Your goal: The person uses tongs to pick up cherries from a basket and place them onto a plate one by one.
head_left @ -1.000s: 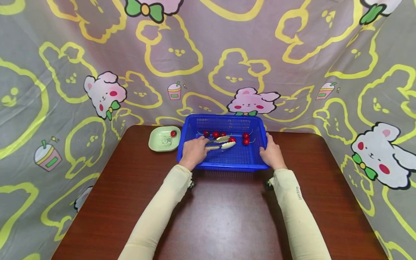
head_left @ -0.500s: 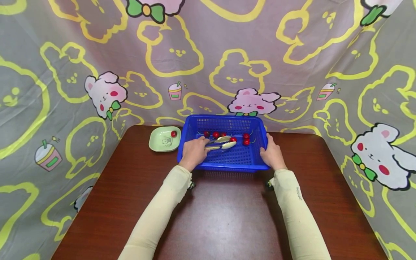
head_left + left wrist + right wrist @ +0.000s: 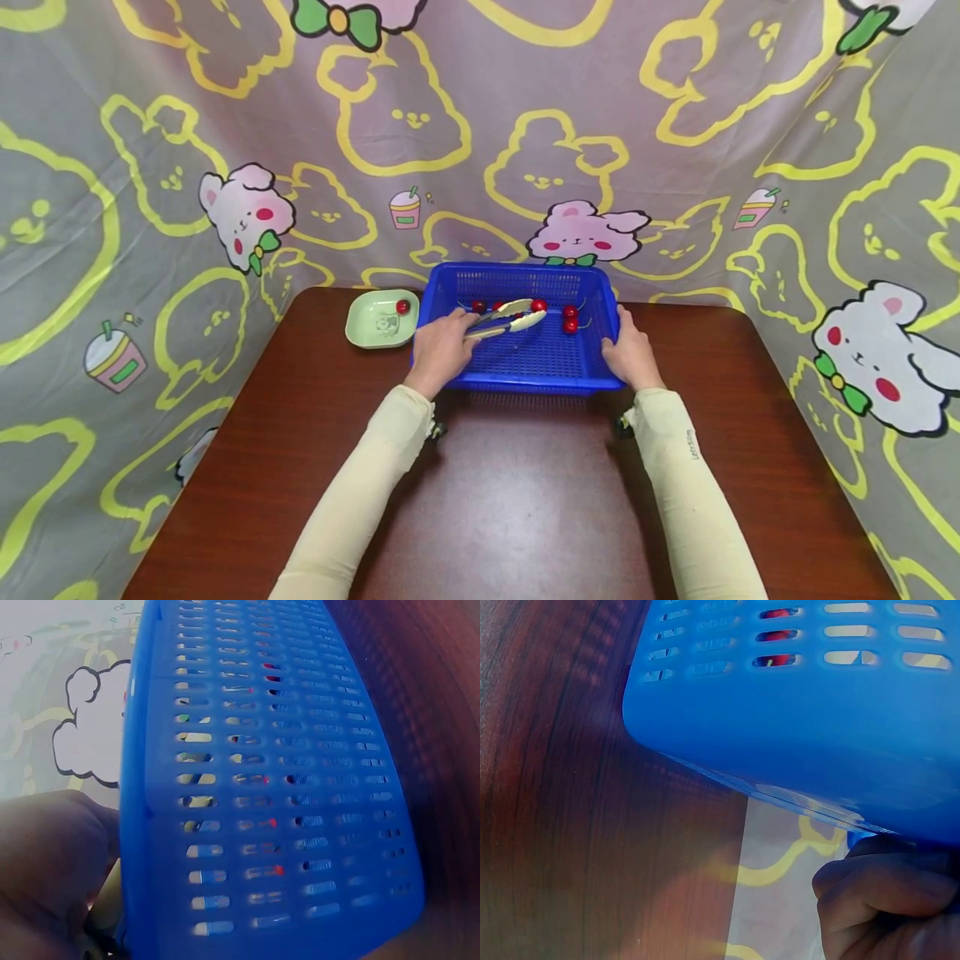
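In the head view my left hand point(image 3: 441, 348) holds a pair of tongs point(image 3: 489, 331) with cream tips, over the blue basket point(image 3: 525, 385) near its left wall. A red cherry point(image 3: 538, 305) is at the tips, seemingly between them. My right hand point(image 3: 632, 354) grips the basket's right rim; the right wrist view shows its curled fingers point(image 3: 877, 889) at that rim. Two cherries point(image 3: 570, 326) with stems lie at the basket's right. Several more, among them a dark red cherry point(image 3: 478, 307), lie at the back left, partly behind the tongs.
A pale green dish point(image 3: 360, 333) with one cherry point(image 3: 402, 307) in it stands left of the basket. Both are on a brown wooden table point(image 3: 300, 450). A patterned cloth point(image 3: 450, 125) hangs close behind the basket and along both sides.
The tongs have risen slightly toward the basket's back, and the cherry at their tips has moved with them. My left hand has shifted a little left and up. The right hand keeps its grip.
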The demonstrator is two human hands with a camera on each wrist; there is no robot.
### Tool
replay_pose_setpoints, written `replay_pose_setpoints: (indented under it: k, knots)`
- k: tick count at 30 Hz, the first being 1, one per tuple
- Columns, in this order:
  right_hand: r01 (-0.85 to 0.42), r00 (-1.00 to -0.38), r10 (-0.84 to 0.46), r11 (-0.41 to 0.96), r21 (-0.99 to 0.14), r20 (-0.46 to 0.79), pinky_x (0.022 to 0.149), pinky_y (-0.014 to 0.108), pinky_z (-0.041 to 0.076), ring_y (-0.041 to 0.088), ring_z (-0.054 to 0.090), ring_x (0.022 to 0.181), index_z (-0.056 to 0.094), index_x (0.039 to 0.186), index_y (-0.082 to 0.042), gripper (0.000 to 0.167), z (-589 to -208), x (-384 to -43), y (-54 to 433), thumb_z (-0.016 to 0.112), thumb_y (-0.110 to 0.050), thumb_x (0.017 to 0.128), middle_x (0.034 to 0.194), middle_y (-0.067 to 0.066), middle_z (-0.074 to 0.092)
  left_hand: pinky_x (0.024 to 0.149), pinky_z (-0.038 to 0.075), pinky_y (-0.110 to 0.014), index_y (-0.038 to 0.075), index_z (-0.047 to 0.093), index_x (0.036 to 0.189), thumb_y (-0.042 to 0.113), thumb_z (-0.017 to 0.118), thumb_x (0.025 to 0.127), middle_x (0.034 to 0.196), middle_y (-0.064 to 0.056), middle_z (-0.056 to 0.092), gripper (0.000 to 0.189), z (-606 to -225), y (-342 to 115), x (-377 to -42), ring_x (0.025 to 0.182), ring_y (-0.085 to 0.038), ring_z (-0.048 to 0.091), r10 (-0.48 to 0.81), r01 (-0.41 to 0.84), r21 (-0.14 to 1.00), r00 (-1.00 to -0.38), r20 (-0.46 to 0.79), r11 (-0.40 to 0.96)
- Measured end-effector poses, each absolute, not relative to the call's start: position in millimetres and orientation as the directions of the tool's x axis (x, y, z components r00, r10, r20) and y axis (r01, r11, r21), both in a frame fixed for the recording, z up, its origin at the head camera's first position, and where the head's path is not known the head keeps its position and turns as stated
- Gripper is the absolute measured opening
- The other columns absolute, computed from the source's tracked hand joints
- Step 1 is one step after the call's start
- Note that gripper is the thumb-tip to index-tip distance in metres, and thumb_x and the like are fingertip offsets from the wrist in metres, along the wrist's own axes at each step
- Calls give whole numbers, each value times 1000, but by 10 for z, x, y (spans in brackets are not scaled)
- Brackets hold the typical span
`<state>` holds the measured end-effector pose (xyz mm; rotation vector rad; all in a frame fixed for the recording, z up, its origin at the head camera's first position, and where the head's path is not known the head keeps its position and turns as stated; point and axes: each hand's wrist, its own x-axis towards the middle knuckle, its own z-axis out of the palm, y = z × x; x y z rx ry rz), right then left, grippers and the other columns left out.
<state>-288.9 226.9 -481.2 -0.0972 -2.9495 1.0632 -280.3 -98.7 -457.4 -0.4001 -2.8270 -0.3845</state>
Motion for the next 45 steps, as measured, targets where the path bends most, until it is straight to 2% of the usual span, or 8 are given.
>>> replay_pose_setpoints:
  k: [8, 17, 23, 26, 33, 45]
  knots:
    - [53, -998, 56, 777, -627, -15, 111, 66, 39, 59, 51, 130, 13, 164, -1, 73, -4845, -2916, 2271, 50, -15, 103, 149, 41, 43, 66, 54, -45, 22, 72, 131, 29, 76, 94, 112, -1, 72, 38, -4537, -1153, -2726, 93, -28, 73, 223, 319, 275, -917, 330, 907]
    - [59, -998, 60, 774, -630, -20, 112, 67, 38, 58, 49, 133, 12, 164, -1, 73, -4847, -2910, 2256, 49, -15, 103, 151, 40, 41, 59, 49, -41, 25, 70, 134, 30, 76, 94, 109, 2, 72, 41, -4512, -1311, -2621, 80, -23, 69, 196, 314, 317, -914, 354, 895]
    - [62, -998, 64, 772, -632, -21, 112, 67, 38, 58, 49, 133, 13, 164, -1, 73, -4842, -2896, 2260, 49, -16, 103, 151, 40, 41, 56, 46, -41, 25, 71, 133, 28, 78, 93, 102, 0, 70, 41, -4464, -1409, -2538, 73, -24, 66, 177, 313, 333, -908, 381, 889]
    - [63, -998, 67, 772, -633, -17, 112, 67, 38, 58, 49, 133, 14, 164, 0, 72, -4833, -2891, 2260, 49, -15, 103, 151, 40, 41, 56, 47, -43, 25, 71, 133, 28, 78, 92, 102, 0, 70, 41, -4436, -1462, -2503, 74, -25, 67, 168, 312, 338, -903, 394, 888]
    - [56, -998, 64, 776, -628, -9, 111, 66, 39, 58, 51, 131, 13, 164, 0, 72, -4817, -2893, 2268, 49, -14, 103, 150, 41, 42, 63, 51, -45, 25, 71, 133, 30, 77, 93, 115, 0, 72, 41, -4379, -1564, -2434, 89, -26, 73, 148, 307, 366, -903, 403, 878]
    - [53, -998, 59, 765, -642, -11, 110, 67, 40, 58, 52, 130, 12, 164, -1, 73, -4836, -2908, 2287, 48, -15, 103, 150, 41, 42, 62, 49, -46, 27, 71, 132, 32, 78, 92, 113, 0, 73, 41, -4342, -1727, -2364, 85, -28, 71, 125, 290, 362, -901, 416, 886]
